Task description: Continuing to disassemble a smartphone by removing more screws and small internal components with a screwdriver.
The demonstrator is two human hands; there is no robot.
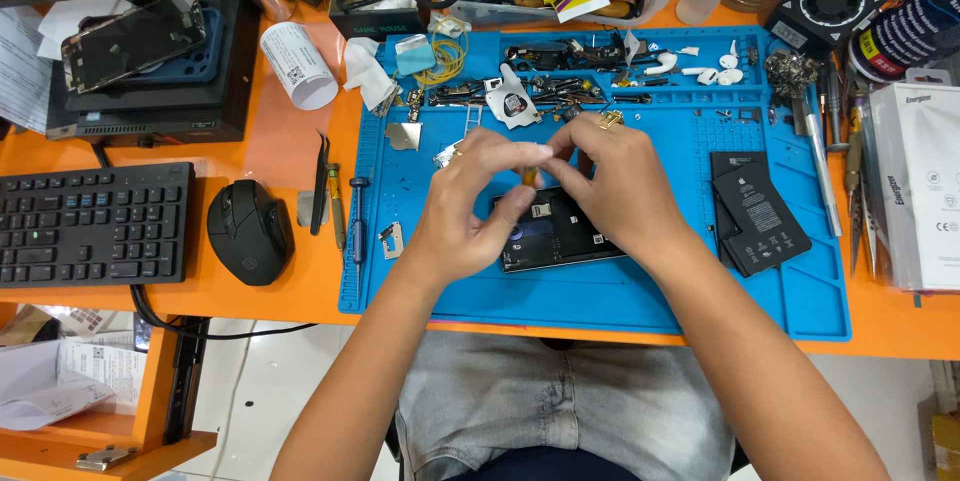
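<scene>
My left hand (478,196) and my right hand (615,181) meet above an opened dark phone body (555,236) lying on the blue repair mat (620,296). Fingertips of both hands pinch a small yellowish part (529,176) between them. Much of the phone is hidden under my hands. An L-shaped black phone battery (757,213) lies on the mat to the right of my right hand. Small metal brackets, flex parts and screws (540,91) are scattered in the mat's far trays.
Tweezers (320,184) and small screwdrivers (357,216) lie at the mat's left edge. A black mouse (249,231) and keyboard (95,224) sit left on the orange desk (290,141). A white box (915,186) stands right. Another phone (133,38) rests at the far left.
</scene>
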